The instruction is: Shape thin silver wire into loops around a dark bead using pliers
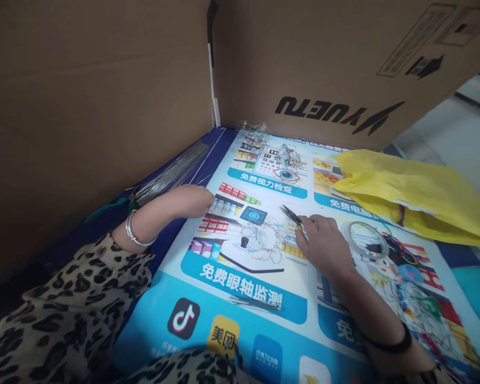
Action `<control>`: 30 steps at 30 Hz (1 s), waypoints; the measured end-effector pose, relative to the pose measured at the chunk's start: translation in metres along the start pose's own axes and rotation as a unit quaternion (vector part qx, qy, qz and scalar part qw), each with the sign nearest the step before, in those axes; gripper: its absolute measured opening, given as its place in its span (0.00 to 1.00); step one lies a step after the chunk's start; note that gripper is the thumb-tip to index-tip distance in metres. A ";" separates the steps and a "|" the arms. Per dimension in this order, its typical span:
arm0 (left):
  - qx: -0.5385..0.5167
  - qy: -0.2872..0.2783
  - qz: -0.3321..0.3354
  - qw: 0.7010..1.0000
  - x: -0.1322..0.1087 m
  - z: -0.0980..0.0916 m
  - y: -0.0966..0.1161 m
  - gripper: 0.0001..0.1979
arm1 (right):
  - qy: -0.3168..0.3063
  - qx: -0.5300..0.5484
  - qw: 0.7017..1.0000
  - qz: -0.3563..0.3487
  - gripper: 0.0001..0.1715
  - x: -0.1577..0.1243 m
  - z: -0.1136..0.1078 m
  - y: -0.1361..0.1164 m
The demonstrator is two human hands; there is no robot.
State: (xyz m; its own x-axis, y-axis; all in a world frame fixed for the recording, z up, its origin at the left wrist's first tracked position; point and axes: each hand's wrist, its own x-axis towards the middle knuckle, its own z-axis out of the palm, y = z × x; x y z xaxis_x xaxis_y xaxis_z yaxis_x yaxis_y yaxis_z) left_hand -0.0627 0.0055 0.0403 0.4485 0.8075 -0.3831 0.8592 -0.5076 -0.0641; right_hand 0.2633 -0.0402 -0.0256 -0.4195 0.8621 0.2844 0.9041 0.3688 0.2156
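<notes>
My left hand (pixel 188 201) reaches to the left edge of a printed poster (pixel 248 304), its fingers curled at the near end of a bundle of thin steel wires (pixel 172 173); whether it grips any wire is hidden. A silver bangle sits on that wrist. My right hand (pixel 324 240) lies on the poster, closed round small dark pliers (pixel 291 214) whose tips point up and left. Between the hands lies a round flower-like wire piece (pixel 264 240).
Cardboard walls (pixel 104 96) stand at the left and back. A yellow plastic bag (pixel 416 192) lies at the right. A clear tape roll (pixel 366 240), coloured loops and tangled wire (pixel 416 309) lie right of my right hand. More bent wire pieces (pixel 264 144) lie near the back wall.
</notes>
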 end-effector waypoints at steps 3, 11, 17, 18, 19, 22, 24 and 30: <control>0.009 -0.006 -0.001 1.000 0.000 0.001 0.001 0.11 | 0.002 -0.015 1.000 0.001 0.21 0.000 -0.002 -0.001; -0.040 0.066 0.046 0.996 0.001 0.003 -0.006 0.09 | -0.045 -0.045 0.998 0.025 0.16 -0.002 -0.009 -0.008; -0.161 0.129 0.048 0.977 0.000 -0.002 0.001 0.06 | -0.057 -0.032 0.995 0.071 0.14 -0.003 -0.008 -0.012; -0.177 0.144 0.047 0.973 0.000 -0.004 0.004 0.05 | -0.057 -0.015 0.995 0.074 0.13 -0.003 -0.007 -0.010; -0.190 0.162 0.047 0.967 0.000 -0.006 0.008 0.04 | -0.056 0.010 0.995 0.077 0.13 -0.002 -0.006 -0.007; -0.215 0.219 0.067 0.949 0.000 -0.015 0.023 0.03 | -0.044 0.125 0.985 0.109 0.13 0.000 -0.007 0.002; -0.208 0.248 0.079 0.943 0.000 -0.022 0.033 0.03 | -0.030 0.219 0.966 0.131 0.12 0.003 -0.013 0.005; -0.131 0.288 0.076 0.946 0.009 -0.035 0.061 0.04 | -0.052 0.461 0.876 0.130 0.08 0.012 -0.042 -0.014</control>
State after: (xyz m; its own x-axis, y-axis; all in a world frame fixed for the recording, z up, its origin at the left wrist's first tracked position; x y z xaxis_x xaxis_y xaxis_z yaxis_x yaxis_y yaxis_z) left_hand 0.0018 -0.0080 0.0650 0.5672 0.7987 0.2008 0.7711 -0.6007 0.2110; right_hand 0.2426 -0.0494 0.0139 -0.2233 0.9680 0.1147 0.6694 0.2378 -0.7039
